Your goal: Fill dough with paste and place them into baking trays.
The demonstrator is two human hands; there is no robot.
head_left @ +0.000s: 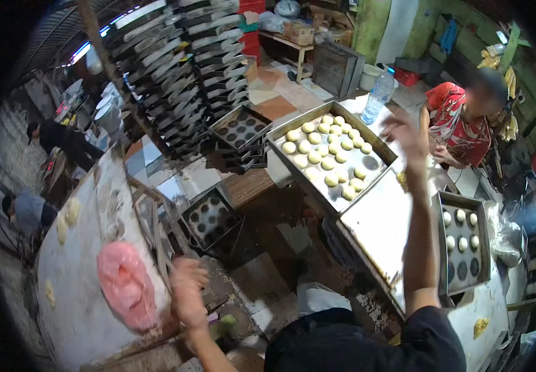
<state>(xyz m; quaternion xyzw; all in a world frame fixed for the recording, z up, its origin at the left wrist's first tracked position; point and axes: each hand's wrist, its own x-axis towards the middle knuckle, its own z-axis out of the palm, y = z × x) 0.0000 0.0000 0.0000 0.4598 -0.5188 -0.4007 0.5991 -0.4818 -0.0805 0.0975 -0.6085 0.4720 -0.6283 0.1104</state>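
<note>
My right hand (407, 139) is raised over the white table (376, 235) on the right, somewhat blurred, its fingers stretched out with nothing visible in them. Beside it lies a large metal tray (368, 186) crowded with pale round dough balls (328, 163). A smaller tray (454, 230) to the right of my forearm has dough balls set on some of its dark round spots. Down at the left, my left hand (188, 288) hovers by the edge of a floured worktable (79, 304), blurred, fingers apart and holding nothing visible. A pink plastic bag (128, 285) rests on that worktable.
A clear water bottle (378, 96) stands behind the large tray. Across the table is a person in a red patterned shirt (466, 121). Tall stacks of dark trays (162, 74) rise at the back; lower trays (211, 217) sit between the tables. Two people work far left.
</note>
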